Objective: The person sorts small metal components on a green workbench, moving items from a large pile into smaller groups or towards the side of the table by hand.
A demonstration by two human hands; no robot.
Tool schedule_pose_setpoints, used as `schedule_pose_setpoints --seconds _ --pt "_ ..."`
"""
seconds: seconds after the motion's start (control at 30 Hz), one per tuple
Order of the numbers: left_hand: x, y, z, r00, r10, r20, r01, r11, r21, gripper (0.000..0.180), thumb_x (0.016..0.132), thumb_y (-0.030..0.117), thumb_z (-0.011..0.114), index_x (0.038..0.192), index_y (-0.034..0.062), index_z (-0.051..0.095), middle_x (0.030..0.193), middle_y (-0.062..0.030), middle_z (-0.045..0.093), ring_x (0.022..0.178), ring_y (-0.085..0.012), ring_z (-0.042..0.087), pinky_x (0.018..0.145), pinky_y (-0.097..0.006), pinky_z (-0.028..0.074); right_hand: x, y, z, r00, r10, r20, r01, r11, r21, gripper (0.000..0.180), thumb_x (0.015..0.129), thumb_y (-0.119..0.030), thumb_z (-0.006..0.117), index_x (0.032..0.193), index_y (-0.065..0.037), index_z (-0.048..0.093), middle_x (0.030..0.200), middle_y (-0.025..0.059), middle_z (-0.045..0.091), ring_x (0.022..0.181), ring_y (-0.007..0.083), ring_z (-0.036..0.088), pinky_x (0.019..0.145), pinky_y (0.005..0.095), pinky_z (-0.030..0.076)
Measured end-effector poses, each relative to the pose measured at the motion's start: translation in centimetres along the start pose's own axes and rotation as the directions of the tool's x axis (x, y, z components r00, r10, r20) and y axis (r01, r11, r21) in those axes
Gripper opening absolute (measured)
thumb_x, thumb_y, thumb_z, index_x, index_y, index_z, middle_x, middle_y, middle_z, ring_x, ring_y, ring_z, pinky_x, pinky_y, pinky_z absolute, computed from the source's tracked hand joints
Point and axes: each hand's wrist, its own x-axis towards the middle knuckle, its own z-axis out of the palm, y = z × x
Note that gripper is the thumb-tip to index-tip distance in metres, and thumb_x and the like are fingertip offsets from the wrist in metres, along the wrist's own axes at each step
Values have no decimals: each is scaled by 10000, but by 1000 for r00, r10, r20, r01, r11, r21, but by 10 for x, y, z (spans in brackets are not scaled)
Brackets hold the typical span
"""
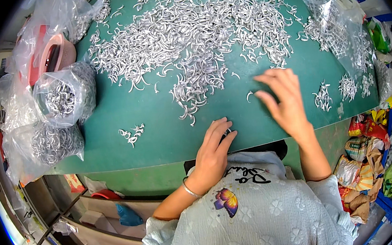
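A wide heap of small curved silver metal pieces (pixel 168 35) spreads over the green tabletop (pixel 153 122). My right hand (pixel 282 97) hovers at the heap's near right side, thumb and fingers apart, with nothing visible between them. One loose curved piece (pixel 249 97) lies just left of its thumb. My left hand (pixel 212 151), a bangle at the wrist, rests by the table's near edge. Its fingers curl round something small and dark (pixel 226 133), mostly hidden. A small cluster of pieces (pixel 132 135) lies farther left.
Clear plastic bags of metal pieces (pixel 56 143) stand along the left edge, near a pink basket (pixel 64 52). Three small piles (pixel 347 87) sit at the right, beside another clear bag (pixel 340 28). Colourful packages (pixel 360 163) fill a blue-framed rack at the lower right.
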Motion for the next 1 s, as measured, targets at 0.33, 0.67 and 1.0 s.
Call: schedule_pose_setpoints --seconds 0.33,0.67,1.0 --pt "10 7 8 1000 5 10 -6 995 104 494 720 -121 585 1203 -18 588 1347 -197 490 1285 -415 460 1060 -504 405 10 -13 20 993 -63 96 35 964 265 224 798 -60 701 1003 -24 616 945 114 575 905 320 541 787 425 446" --pt "8 -5 7 998 18 58 -18 1000 13 383 780 -117 588 1154 -41 604 1172 -172 543 1209 -389 525 1017 -498 447 10 -1 5 952 112 285 -198 935 294 161 816 -58 679 944 -19 590 1000 115 576 940 299 533 826 381 428" --pt "10 -4 4 1000 1 11 -2 999 46 398 745 -131 589 1133 -45 605 1123 -180 522 1193 -402 524 1017 -480 451 -6 1 7 951 -39 307 25 998 49 244 825 -93 667 1048 -6 618 1132 100 580 1054 303 515 875 420 407"
